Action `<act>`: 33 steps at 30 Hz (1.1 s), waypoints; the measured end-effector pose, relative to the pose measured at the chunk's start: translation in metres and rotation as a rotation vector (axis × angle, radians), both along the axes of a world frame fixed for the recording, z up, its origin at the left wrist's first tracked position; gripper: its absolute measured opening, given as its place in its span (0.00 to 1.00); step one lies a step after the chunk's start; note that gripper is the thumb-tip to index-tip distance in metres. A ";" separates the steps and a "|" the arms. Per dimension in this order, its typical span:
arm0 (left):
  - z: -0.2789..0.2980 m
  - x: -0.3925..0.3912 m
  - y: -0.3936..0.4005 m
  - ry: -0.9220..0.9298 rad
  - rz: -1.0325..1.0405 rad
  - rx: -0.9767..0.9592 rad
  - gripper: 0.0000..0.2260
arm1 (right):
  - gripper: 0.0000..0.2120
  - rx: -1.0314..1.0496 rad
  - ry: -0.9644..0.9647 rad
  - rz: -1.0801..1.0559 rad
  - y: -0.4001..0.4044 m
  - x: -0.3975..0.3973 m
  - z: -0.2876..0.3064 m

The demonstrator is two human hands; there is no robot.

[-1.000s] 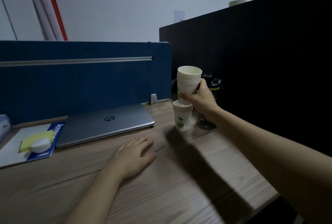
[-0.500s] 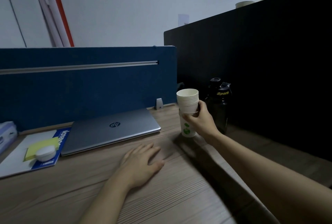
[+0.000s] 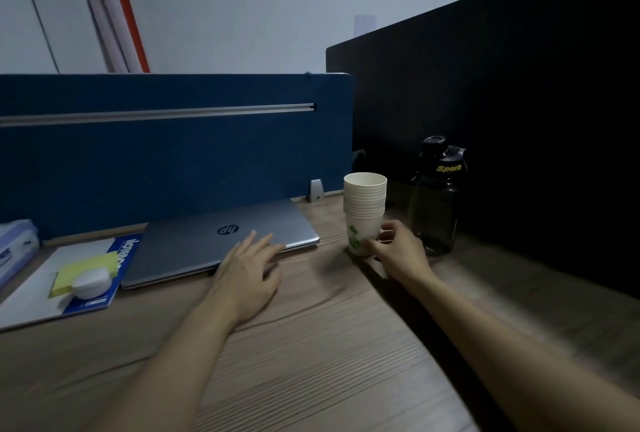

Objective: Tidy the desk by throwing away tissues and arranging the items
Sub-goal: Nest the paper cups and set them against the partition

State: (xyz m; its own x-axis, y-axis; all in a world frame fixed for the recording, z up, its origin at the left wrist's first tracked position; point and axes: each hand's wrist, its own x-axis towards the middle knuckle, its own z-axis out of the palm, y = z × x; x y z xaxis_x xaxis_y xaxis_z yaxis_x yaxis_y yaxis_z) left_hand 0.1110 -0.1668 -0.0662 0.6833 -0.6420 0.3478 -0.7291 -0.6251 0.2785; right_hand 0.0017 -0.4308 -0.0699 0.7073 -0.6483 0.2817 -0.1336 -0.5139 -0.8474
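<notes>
A person is sitting at a wooden desk [image 3: 311, 345] in dim light, seen from their own head. A second ago the right hand [image 3: 398, 251] was holding a stack of paper cups [image 3: 364, 210] in the air above a single cup with green print; now the stack is nested into that cup and the whole pile is standing upright on the desk, just beside a dark sports bottle [image 3: 437, 196]. The right hand's fingers are curling lightly around the base of the pile, touching it, though how firmly they are pinching is hard to tell. The left hand [image 3: 247, 275] is lying spread and flat, its fingertips now reaching onto the front edge of a closed silver laptop [image 3: 194, 244]. The cups seem to be gathered, so arranging is likely moving on to other items; no loose tissues are showing.
</notes>
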 end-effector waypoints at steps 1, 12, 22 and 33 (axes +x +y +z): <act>0.000 0.004 0.000 -0.002 0.006 0.004 0.22 | 0.23 -0.007 0.000 0.009 0.002 0.004 0.000; -0.001 0.044 -0.009 -0.102 0.070 0.019 0.19 | 0.16 -0.065 0.019 -0.004 0.003 0.092 0.008; -0.004 0.046 -0.012 -0.147 0.087 0.022 0.21 | 0.19 -0.087 0.051 0.046 -0.007 0.171 0.007; -0.007 0.050 -0.011 -0.143 0.096 0.011 0.21 | 0.16 -0.096 0.057 0.040 -0.019 0.209 0.002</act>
State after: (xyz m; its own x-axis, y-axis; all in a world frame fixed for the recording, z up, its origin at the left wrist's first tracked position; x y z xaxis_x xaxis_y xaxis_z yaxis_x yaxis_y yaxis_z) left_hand 0.1613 -0.1780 -0.0734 0.6858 -0.5806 0.4389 -0.6976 -0.6964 0.1688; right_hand 0.2104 -0.4499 -0.0679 0.7486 -0.5916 0.2994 -0.1584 -0.5981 -0.7856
